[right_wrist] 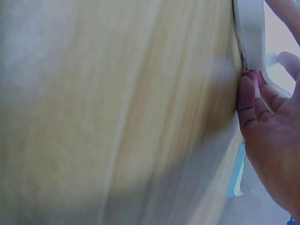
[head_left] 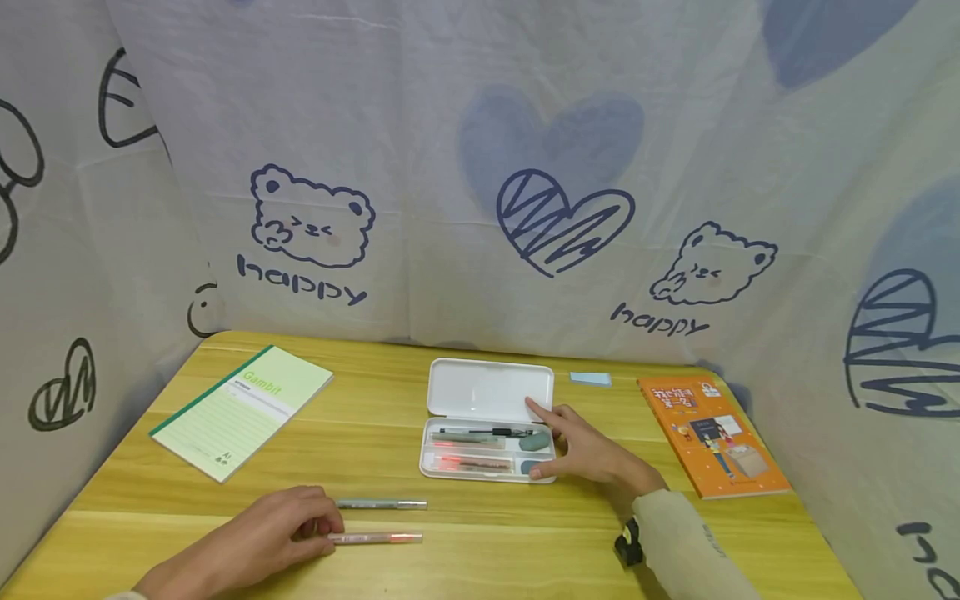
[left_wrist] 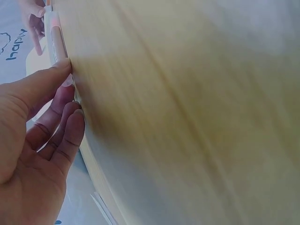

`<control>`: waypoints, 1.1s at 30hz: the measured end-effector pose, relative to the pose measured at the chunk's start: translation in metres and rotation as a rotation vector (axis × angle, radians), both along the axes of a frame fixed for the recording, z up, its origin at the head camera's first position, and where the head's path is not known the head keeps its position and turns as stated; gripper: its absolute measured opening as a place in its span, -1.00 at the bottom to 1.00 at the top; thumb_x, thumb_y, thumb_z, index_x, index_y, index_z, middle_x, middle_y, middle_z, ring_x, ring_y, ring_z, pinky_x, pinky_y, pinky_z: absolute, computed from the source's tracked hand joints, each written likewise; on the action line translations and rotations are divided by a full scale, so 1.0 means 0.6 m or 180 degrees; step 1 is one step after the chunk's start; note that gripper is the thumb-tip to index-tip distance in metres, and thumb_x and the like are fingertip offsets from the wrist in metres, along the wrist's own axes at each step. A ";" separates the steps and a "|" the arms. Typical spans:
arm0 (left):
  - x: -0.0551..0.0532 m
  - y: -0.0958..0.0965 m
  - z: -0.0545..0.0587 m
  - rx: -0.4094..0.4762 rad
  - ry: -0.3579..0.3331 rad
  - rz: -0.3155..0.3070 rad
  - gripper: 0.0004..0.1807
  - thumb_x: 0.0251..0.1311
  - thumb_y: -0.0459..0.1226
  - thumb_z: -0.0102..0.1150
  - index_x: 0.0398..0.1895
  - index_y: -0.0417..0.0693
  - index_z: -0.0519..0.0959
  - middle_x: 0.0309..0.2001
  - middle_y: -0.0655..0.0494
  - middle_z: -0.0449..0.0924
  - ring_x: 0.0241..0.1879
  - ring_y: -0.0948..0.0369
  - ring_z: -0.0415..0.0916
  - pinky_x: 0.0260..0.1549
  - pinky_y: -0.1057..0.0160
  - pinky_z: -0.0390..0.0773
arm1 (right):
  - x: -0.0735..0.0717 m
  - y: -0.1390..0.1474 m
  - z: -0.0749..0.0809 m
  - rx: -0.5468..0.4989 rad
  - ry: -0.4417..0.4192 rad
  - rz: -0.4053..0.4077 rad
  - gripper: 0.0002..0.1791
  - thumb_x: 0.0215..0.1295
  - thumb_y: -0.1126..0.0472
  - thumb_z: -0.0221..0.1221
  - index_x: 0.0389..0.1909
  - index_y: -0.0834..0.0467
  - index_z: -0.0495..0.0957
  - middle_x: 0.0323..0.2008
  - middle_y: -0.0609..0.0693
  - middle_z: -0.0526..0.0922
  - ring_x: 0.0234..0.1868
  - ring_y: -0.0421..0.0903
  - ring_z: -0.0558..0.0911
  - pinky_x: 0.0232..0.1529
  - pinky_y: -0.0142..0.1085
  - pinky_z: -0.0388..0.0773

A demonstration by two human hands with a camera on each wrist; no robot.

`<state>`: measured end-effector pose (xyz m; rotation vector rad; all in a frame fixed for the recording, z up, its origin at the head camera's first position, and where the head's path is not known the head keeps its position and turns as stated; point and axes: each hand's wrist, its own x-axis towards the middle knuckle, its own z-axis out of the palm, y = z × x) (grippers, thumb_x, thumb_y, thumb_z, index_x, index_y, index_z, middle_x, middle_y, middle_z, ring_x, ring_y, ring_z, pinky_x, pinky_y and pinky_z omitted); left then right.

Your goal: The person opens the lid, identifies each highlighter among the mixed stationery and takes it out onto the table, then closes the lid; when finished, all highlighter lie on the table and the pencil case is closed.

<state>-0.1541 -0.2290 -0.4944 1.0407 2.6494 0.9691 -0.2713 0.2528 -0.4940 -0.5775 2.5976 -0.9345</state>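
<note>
A: What is being handled on the worktop (head_left: pixel 510 554)?

B: A reddish pen (head_left: pixel 378 538), laid in front of the white pencil case (head_left: pixel 480 390) and to its left. The pen's left end is pinched between the thumb and fingers of the left hand (head_left: pixel 281 521), by which nothing else is held.

A: And at the case itself?

B: Its right end is gripped by the right hand (head_left: pixel 588 450): the thumb is bent over the front corner, the forefinger is laid on the lid, and the other fingertips are tucked against the case's end.

A: How is the step best managed?

B: A near-level lift is advised, so that the greenish pen (head_left: pixel 390 504), lying nearer the case, is not nudged. With so short a hold at one end, the far tip could be let droop; a pinch closer to the middle would probably be steadier. At the case, light downward pressure is preferred, it is judged, since by a sideways push the case might be slid.
</note>
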 end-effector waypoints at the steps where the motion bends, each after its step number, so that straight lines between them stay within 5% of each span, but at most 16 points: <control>1: 0.000 0.000 0.000 -0.0006 0.0000 0.0001 -0.92 0.44 -0.11 0.44 -0.13 0.31 0.70 -0.24 0.57 0.53 -0.30 0.58 0.39 -0.36 0.42 0.51 | 0.000 0.000 -0.001 -0.0001 -0.0001 -0.0002 0.29 0.17 -0.16 0.62 0.79 -0.23 0.00 0.41 0.21 0.35 0.22 0.06 0.39 0.32 0.09 0.39; 11: 0.001 -0.003 -0.001 0.0002 0.0006 0.0001 -0.88 0.43 -0.06 0.45 -0.09 0.27 0.71 -0.24 0.55 0.54 -0.31 0.56 0.39 -0.37 0.42 0.50 | 0.000 -0.001 -0.004 -0.0001 0.0013 0.0007 0.28 0.18 -0.16 0.61 0.79 -0.24 -0.01 0.39 0.19 0.36 0.20 0.04 0.39 0.31 0.07 0.39; 17: -0.008 -0.003 0.019 0.0080 -0.0013 0.0129 -0.88 0.47 -0.04 0.41 -0.07 0.24 0.73 -0.24 0.53 0.58 -0.30 0.56 0.44 -0.37 0.40 0.57 | -0.001 -0.003 -0.002 0.0005 0.0039 0.0064 0.28 0.19 -0.16 0.61 0.79 -0.23 -0.02 0.36 0.18 0.37 0.18 0.03 0.39 0.28 0.04 0.39; 23: -0.043 0.031 0.048 0.0030 0.0241 0.0180 -0.92 0.50 -0.13 0.38 -0.08 0.14 0.74 -0.25 0.47 0.60 -0.32 0.55 0.43 -0.38 0.39 0.55 | -0.001 -0.004 -0.001 -0.0010 0.0033 0.0055 0.29 0.19 -0.16 0.61 0.79 -0.21 -0.01 0.35 0.18 0.38 0.17 0.02 0.38 0.26 0.03 0.39; 33: -0.125 0.147 0.074 -0.0412 0.0353 -0.0003 -0.87 0.51 -0.25 0.34 0.01 -0.04 0.77 -0.18 0.26 0.73 -0.26 0.39 0.55 -0.19 0.26 0.65 | -0.001 0.001 0.000 -0.0025 0.0016 0.0061 0.29 0.19 -0.15 0.61 0.79 -0.19 -0.02 0.39 0.20 0.36 0.21 0.04 0.39 0.33 0.08 0.40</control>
